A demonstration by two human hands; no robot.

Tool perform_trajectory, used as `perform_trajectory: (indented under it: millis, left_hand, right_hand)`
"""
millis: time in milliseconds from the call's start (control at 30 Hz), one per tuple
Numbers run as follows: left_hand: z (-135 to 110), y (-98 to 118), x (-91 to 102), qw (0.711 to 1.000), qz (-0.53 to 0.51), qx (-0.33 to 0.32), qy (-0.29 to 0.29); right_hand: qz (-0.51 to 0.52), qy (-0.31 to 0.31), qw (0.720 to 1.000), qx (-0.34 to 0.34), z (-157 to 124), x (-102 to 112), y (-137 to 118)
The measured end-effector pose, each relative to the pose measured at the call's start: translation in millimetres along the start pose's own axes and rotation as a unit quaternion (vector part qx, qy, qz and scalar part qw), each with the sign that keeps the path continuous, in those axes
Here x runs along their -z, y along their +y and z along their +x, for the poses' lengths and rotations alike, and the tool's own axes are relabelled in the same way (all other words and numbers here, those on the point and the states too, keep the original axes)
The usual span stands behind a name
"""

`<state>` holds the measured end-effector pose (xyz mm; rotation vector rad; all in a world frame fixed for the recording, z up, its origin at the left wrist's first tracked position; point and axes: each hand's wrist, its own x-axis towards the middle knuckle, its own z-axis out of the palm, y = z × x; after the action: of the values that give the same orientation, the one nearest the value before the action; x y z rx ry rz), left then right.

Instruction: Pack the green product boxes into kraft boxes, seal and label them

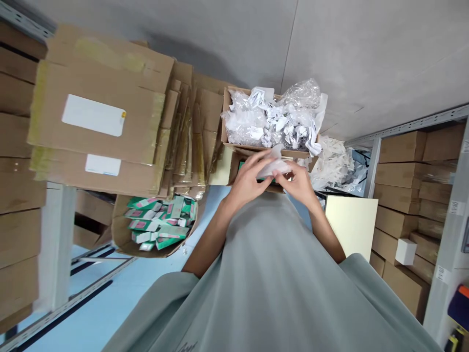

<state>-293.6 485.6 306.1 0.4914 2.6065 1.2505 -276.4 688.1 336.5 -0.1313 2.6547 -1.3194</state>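
Between my two hands is a thin white sheet (274, 165), crumpled and partly see-through; whether it is tissue paper or plastic I cannot tell. My left hand (248, 180) grips its left side, thumb and fingers bent around it. On the other side, my right hand (297, 184) pinches the sheet's lower right edge. Both hands are over a small open cardboard box (234, 168), mostly covered by them. Something green shows inside that box, too hidden to name. Just beyond stands a larger carton (242, 146) heaped with crumpled white paper (280, 120) and clear plastic wrap (301, 93).
Flattened cardboard (98, 127) is stacked at left. Below it, a round-looking cardboard container (122, 234) holds several green-and-white small boxes (161, 222). A pale yellow panel (350, 225) stands at right, near shredded white paper (331, 161). Shelves of brown cartons (399, 171) line both sides.
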Motion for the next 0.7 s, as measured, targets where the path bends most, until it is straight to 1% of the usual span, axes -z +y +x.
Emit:
perform_trajectory:
  millis: [33,67,100,200,267,333,433,500,567,633,700]
  left_hand:
    - [-1,-2,-0.3,1.0,-0.009,0.008,-0.015]
    - [-2,-6,-0.3,0.999,-0.018,0.021,-0.023]
    - [-5,-10,-0.1,0.999,-0.027,0.035,-0.026]
    - [-13,-26,1.6,0.997,-0.044,0.068,-0.006]
    - [-19,-38,1.6,0.995,-0.051,0.08,0.004]
    - [-22,-50,-1.3,0.995,-0.047,0.083,0.01]
    - [-16,-66,-12.9,0.998,0.002,0.067,0.013]
    - [-7,-74,-23.9,0.995,0.065,0.07,-0.019]
    - [4,-79,-34.2,0.984,0.13,0.086,-0.087]
    - [11,-81,-40.8,0.967,0.183,0.091,-0.152]
    - [13,-79,-41.6,0.955,0.214,0.075,-0.19]
  right_hand:
    - [0.026,-0.009,1.0,0.001,-1,-7,-1]
    - [0.028,-0.011,1.0,-0.001,-2,-14,-2]
    - [0.007,-0.009,1.0,-0.004,-3,-21,-3]
    - [-0.131,-0.013,0.991,0.001,-6,-35,-3]
    - [-0.225,-0.04,0.973,0.01,-4,-43,-1]
    - [-0.298,-0.075,0.952,0.014,0,-51,2]
    - [-0.359,-0.131,0.924,-0.005,7,-67,4]
    - [-0.375,-0.157,0.913,-0.025,10,-76,2]
    - [-0.377,-0.162,0.912,-0.031,9,-78,-5]
    - [-0.362,-0.148,0.92,-0.017,6,-71,-14]
    - [-0.331,-0.116,0.937,0.005,3,-55,-22]
